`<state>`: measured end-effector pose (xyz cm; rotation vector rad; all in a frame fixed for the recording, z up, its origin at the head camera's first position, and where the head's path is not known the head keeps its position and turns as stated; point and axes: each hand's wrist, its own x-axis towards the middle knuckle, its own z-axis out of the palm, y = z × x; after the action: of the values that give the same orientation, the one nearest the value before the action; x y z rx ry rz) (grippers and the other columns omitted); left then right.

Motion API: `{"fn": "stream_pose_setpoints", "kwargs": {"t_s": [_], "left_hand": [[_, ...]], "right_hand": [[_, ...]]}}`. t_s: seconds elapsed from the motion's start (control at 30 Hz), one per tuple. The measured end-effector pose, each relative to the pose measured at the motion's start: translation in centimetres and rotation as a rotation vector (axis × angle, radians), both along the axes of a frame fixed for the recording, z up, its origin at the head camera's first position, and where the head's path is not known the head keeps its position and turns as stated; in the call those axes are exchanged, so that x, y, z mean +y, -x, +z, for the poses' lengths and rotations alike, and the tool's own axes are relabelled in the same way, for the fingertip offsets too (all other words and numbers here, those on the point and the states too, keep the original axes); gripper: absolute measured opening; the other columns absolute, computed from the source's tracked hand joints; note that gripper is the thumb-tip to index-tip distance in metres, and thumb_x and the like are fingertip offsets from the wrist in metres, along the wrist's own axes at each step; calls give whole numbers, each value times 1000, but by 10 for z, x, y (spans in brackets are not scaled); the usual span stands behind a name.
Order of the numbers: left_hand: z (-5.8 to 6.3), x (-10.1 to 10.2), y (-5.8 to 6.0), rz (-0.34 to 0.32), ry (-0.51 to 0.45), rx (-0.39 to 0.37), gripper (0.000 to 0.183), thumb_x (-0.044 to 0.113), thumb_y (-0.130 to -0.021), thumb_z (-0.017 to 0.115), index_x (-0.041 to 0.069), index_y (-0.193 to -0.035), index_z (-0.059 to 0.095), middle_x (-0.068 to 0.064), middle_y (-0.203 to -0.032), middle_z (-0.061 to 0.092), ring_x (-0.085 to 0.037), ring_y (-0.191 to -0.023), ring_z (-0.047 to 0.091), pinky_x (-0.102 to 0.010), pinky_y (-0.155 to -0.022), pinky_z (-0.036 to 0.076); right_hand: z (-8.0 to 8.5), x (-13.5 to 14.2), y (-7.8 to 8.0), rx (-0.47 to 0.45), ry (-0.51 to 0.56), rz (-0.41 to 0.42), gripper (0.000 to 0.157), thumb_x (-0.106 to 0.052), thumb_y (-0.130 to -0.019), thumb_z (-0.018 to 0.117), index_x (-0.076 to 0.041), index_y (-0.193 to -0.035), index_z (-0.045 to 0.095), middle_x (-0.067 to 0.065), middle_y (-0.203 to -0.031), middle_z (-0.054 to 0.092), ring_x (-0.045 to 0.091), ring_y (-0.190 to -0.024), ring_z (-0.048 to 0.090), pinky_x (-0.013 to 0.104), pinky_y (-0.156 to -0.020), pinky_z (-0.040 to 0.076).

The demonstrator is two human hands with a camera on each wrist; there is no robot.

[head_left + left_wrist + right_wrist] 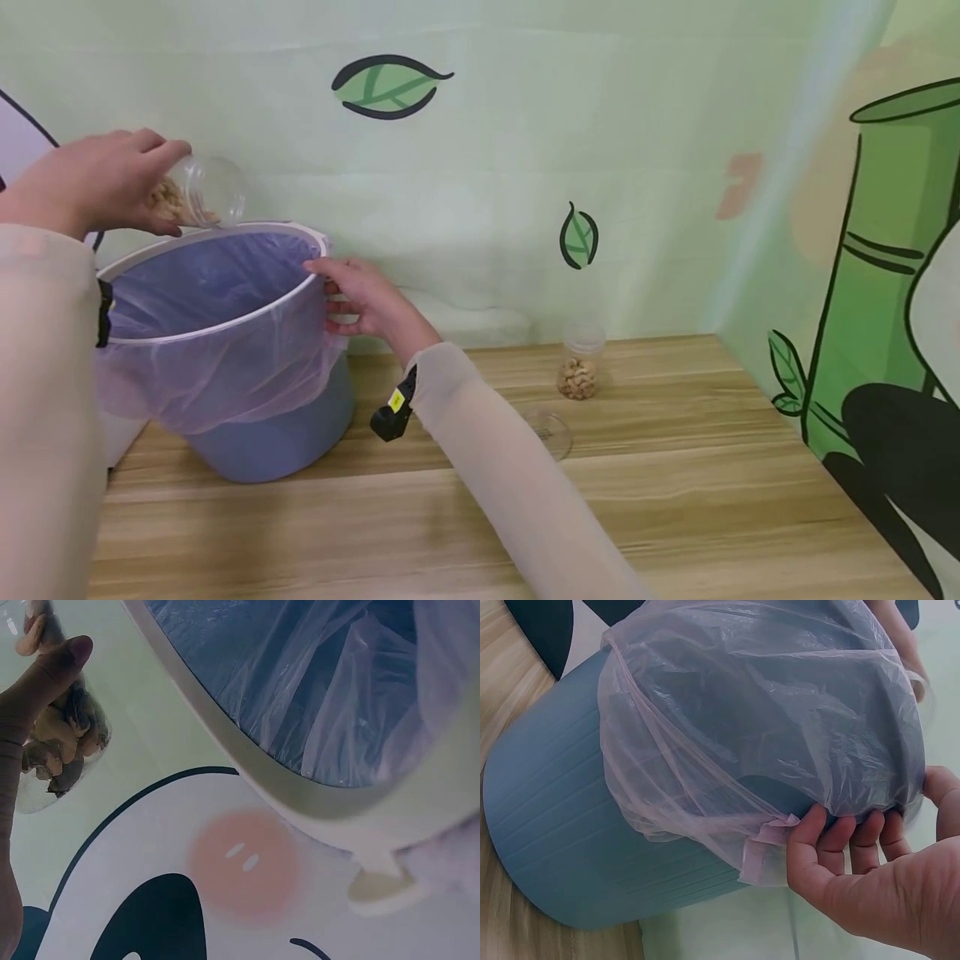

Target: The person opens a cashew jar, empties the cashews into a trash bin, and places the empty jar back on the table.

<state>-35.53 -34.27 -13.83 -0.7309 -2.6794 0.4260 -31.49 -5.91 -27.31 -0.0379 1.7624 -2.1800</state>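
My left hand (pixel 112 183) grips a clear jar (pixel 219 190), which lies tilted on its side above the back rim of a blue trash bin (pixel 273 446). Cashews (pixel 169 200) are inside the jar; in the left wrist view some of the nuts (pixel 56 742) look dark. A thin pinkish bag (pixel 247 375) lines the bin and hangs over its white rim. On the bin's right side, my right hand (pixel 371 300) holds the rim, thumb on top and curled fingers against the bag outside, as the right wrist view also shows.
Farther right on the wooden table (pixel 675 483), a second clear jar (pixel 579 371) of cashews stands near the wall. A clear round lid (pixel 553 435) lies flat in front of it, partly behind my right sleeve. A printed cloth backdrop (pixel 480 208) rises behind.
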Motion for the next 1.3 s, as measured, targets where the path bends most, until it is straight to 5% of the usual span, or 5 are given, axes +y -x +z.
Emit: {"fn": "stream_pose_setpoints", "kwargs": {"t_s": [0.63,1.03,1.3], "left_hand": [[-4,-1,1,12,16,-11,102,15,-63,97,-1,-143,35,-38,-133,43,-59,-119,43,-74,-99,36],[-3,5,2,-36,55,19,101,16,-63,97,-1,-143,38,-37,-134,45,-57,-122,43,-71,-103,35],[-4,8,0,-1,43,2,103,17,-65,96,-3,-146,36,-37,-136,43,-57,-125,41,-72,-104,32]], "right_hand": [[-2,0,4,-3,5,9,25,-31,-91,75,-16,-88,56,2,-87,60,20,-77,58,39,-69,53],[-3,2,6,-7,14,14,26,-32,-91,75,-17,-87,54,1,-87,60,19,-78,58,40,-69,53],[-3,4,7,-8,13,5,26,-31,-90,75,-17,-87,55,1,-86,59,19,-76,58,39,-68,53]]}}
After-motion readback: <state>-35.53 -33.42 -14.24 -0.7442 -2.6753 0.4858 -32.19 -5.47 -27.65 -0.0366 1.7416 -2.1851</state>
